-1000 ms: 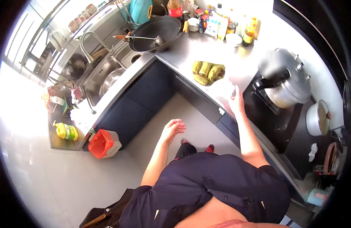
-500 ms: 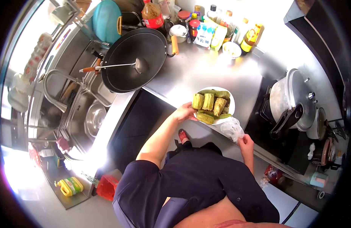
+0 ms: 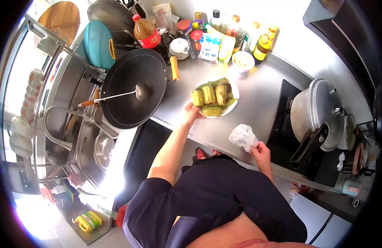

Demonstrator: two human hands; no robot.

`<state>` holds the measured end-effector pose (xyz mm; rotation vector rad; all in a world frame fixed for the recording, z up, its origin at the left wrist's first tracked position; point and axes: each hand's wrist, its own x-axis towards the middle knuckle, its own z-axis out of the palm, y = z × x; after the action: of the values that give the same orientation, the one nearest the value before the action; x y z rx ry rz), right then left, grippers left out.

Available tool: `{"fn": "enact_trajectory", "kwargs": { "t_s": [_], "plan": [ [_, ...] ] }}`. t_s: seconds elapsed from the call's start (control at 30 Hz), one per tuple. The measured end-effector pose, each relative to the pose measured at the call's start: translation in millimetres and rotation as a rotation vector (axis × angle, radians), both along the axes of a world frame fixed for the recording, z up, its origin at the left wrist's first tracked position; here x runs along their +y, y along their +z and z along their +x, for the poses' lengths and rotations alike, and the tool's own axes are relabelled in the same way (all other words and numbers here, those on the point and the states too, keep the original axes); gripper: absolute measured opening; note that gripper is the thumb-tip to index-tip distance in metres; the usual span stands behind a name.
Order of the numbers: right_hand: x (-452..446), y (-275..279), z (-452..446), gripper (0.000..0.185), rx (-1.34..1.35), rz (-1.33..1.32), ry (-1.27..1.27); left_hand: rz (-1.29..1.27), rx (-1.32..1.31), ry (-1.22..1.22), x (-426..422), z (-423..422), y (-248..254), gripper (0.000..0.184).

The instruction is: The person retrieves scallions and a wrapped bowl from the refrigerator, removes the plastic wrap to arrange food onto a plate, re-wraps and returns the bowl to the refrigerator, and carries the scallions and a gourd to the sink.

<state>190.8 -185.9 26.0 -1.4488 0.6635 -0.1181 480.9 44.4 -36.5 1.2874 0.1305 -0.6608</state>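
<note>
My left hand (image 3: 192, 114) grips the near-left rim of a white plate (image 3: 233, 108) with its fingers closed. Thick green vegetable pieces (image 3: 209, 94), several of them cut short and ridged, are piled on this plate over the steel counter. To the right and nearer my body, my right hand (image 3: 261, 151) pinches a crumpled clear plastic bag (image 3: 243, 137). The bag hangs over the counter's front part, apart from the plate. What is inside the bag, if anything, I cannot make out.
Left of the plate is a black wok (image 3: 131, 89) with a ladle (image 3: 143, 91) in it, beside the sink (image 3: 85, 144). Bottles, jars and a small white bowl (image 3: 243, 61) line the back wall. A pressure cooker (image 3: 315, 113) stands on the stove at right.
My left hand and the plate have moved farther back over the counter. The bag in my right hand has come away from the plate's edge. The head view has shifted slightly.
</note>
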Motion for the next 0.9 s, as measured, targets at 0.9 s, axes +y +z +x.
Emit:
{"fn": "enact_trajectory", "kwargs": {
  "t_s": [0.9],
  "plan": [
    [146.6, 7.3, 109.7, 0.027, -0.122, -0.074, 1.095, -0.717, 0.053, 0.321, 150.1, -177.0, 60.0, 0.017]
  ]
}}
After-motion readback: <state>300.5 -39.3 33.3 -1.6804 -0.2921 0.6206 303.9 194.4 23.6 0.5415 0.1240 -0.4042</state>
